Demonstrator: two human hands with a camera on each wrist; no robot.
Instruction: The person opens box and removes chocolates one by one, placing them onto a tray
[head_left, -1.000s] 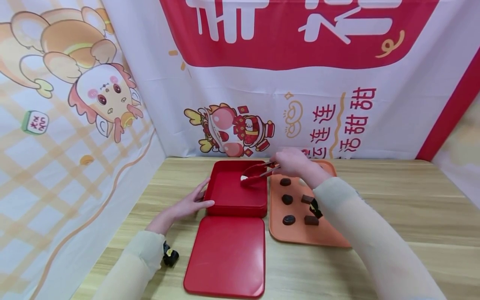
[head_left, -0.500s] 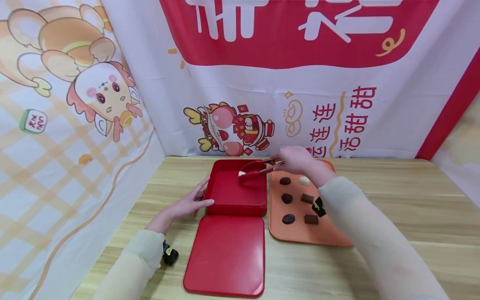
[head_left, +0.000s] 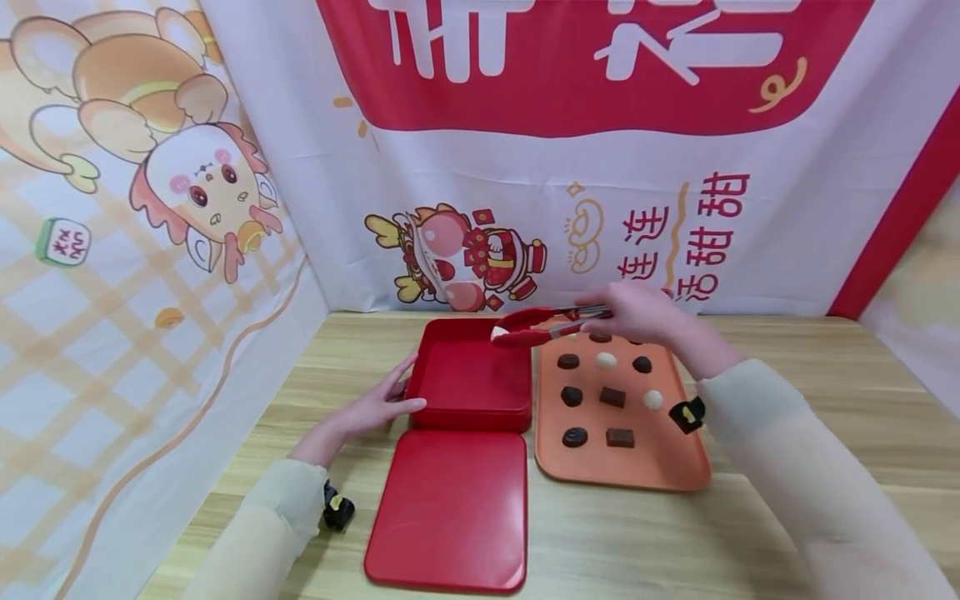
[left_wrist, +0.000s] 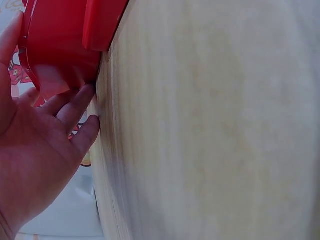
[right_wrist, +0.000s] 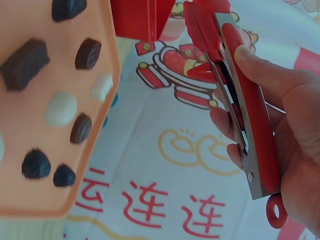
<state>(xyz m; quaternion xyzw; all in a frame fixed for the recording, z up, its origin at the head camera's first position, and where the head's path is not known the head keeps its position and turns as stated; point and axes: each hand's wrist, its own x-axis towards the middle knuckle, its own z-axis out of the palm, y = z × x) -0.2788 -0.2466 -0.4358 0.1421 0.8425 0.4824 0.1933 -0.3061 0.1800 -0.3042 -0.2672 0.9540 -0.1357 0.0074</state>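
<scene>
My right hand (head_left: 641, 315) grips red-and-steel tongs (head_left: 528, 337) above the back right corner of a red square box (head_left: 468, 375). A small white chocolate (head_left: 498, 332) sits at the tongs' red tips, which the right wrist view does not show. In that view my thumb lies along the red handle and my fingers wrap round the far side. Extended fingers of my left hand (head_left: 384, 407) rest against the box's left side, with the thumb near its front corner. The left wrist view shows those fingertips (left_wrist: 86, 95) low at the box wall, by the tabletop.
An orange tray (head_left: 630, 471) right of the box bears several dark and white chocolates (head_left: 613, 397). The red lid (head_left: 450, 512) lies flat in front of the box. Printed cloth (head_left: 450, 167) hangs behind the wooden table (head_left: 810, 400) and along its left side.
My right hand has lifted the tongs and moved right, from low inside the box to above its back right corner, with the white chocolate still at the tips. My left hand stays put.
</scene>
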